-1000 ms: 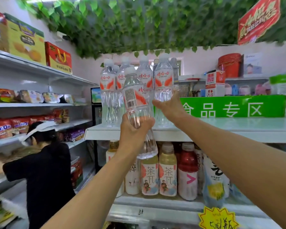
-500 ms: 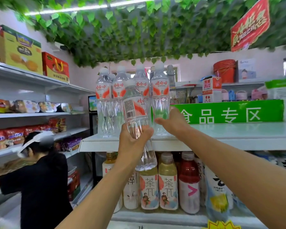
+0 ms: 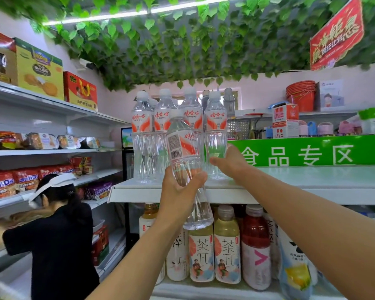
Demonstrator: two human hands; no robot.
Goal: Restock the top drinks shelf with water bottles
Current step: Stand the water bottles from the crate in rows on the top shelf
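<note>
My left hand (image 3: pixel 180 191) grips a clear water bottle (image 3: pixel 183 148) with a red-and-white label around its lower half, holding it tilted in front of the top shelf (image 3: pixel 290 187). Several identical water bottles (image 3: pixel 152 135) stand upright in a cluster at the shelf's left end. My right hand (image 3: pixel 230 163) holds the rightmost standing bottle (image 3: pixel 215 131) near its base, fingers wrapped round its far side. The held bottle's bottom hangs below the shelf's front edge.
Tea and juice bottles (image 3: pixel 225 245) fill the shelf below. A green sign (image 3: pixel 307 151) runs along the back of the top shelf. A person in black (image 3: pixel 52 234) bends over the snack shelves (image 3: pixel 41 152) at left. Leaf garlands (image 3: pixel 182 40) hang overhead.
The view has tilted slightly upward. My left hand with the bottle and my right hand on the standing bottle stay nearly in the same place relative to the shelf.
</note>
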